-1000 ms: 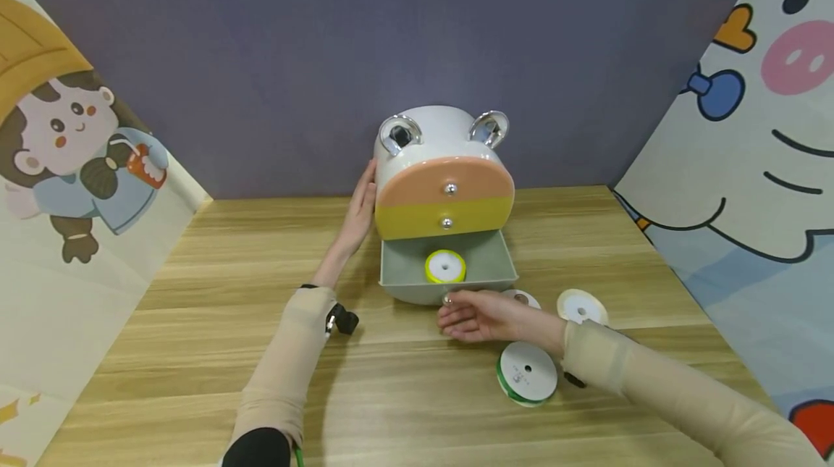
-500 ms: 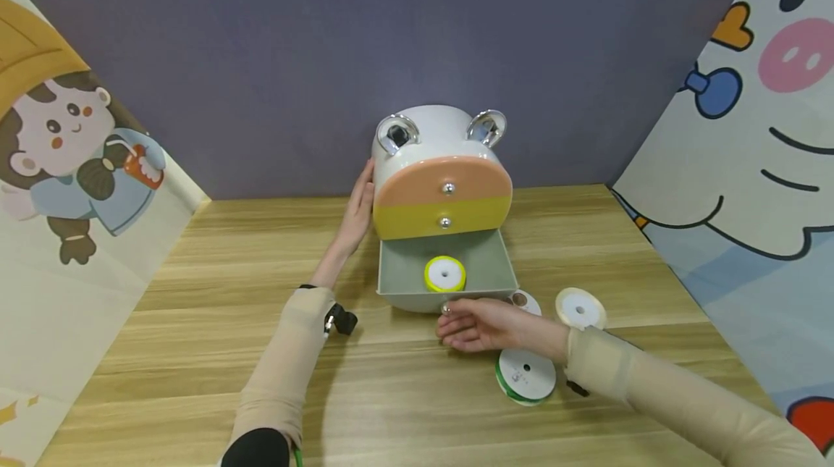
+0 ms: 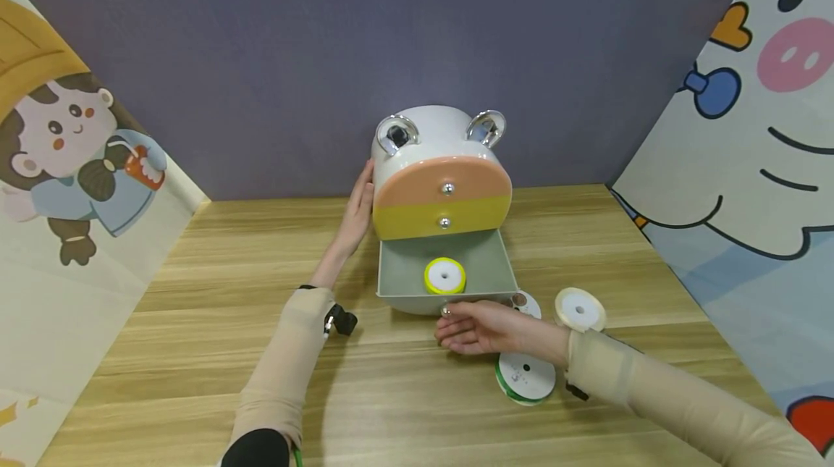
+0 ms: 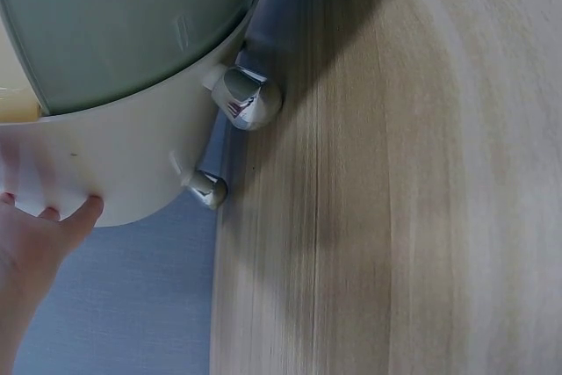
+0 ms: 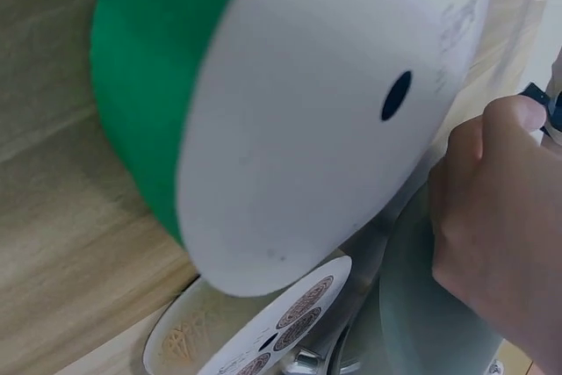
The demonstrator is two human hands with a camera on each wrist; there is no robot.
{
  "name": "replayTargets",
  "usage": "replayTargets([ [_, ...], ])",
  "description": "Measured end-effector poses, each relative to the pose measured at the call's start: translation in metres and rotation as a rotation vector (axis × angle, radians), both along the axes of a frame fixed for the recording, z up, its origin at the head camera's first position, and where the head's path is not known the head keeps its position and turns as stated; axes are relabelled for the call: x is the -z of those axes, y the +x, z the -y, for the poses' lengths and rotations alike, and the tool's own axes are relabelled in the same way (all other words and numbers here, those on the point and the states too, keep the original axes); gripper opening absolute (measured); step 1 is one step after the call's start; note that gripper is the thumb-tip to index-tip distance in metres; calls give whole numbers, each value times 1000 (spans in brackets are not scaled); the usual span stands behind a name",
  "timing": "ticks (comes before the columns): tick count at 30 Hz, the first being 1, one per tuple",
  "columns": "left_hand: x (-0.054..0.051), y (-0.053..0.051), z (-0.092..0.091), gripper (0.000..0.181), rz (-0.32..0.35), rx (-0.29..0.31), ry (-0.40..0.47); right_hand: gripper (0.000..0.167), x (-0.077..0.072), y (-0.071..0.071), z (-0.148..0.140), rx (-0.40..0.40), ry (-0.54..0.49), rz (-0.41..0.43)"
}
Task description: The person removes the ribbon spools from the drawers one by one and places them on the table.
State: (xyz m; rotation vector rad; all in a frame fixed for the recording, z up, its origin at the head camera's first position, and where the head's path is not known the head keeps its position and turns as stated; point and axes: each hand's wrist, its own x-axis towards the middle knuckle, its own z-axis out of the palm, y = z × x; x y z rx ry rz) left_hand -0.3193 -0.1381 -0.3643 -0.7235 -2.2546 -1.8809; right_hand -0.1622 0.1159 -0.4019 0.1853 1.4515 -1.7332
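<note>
A small white cabinet (image 3: 438, 137) with silver ears has an orange top drawer and a yellow middle drawer, both closed. Its grey-green bottom drawer (image 3: 400, 268) is pulled out. Inside that drawer lies a ribbon spool (image 3: 445, 276) with a yellow edge. My right hand (image 3: 485, 328) pinches the silver drawer knob (image 3: 446, 310) with curled fingers. Against the cabinet's left side rests my left hand (image 3: 355, 221), its fingers extended; the left wrist view shows its fingertips (image 4: 86, 210) on the white wall.
Just below my right wrist lies a green ribbon spool (image 3: 526, 380). A white-faced spool (image 3: 531, 305) is partly hidden behind that hand, and a cream spool (image 3: 578, 310) lies farther right. A dark wall (image 3: 260, 76) stands behind the wooden table (image 3: 260, 257).
The bottom drawer has slid a little farther out toward me, with my right hand on its knob and the yellow-edged spool moving along. My left hand has stayed on the cabinet's side.
</note>
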Motion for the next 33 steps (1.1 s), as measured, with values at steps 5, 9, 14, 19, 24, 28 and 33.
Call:
replayTargets([
  [5, -1, 1, 0, 51, 16, -5, -9, 44, 0, 4, -3, -55, 6, -7],
  [9, -2, 2, 0, 51, 18, -2, -11, 38, -13, 5, -9, -204, -29, -74],
  [14, -2, 3, 0, 52, 11, 5, -8, 30, -54, -5, -16, -344, -116, -284],
  [19, 0, 2, 0, 52, 7, 0, 1, 36, -80, -23, -18, -301, 102, -662],
  [24, 2, 0, 1, 51, 6, 4, 9, 38, -74, -43, -15, -364, 448, -1065],
  [28, 3, -1, 1, 51, 1, 16, 20, 45, -65, -53, -11, -446, 618, -1227],
  [33, 2, -1, 0, 52, -2, 9, 14, 60, -60, -66, -11, -555, 746, -1287],
])
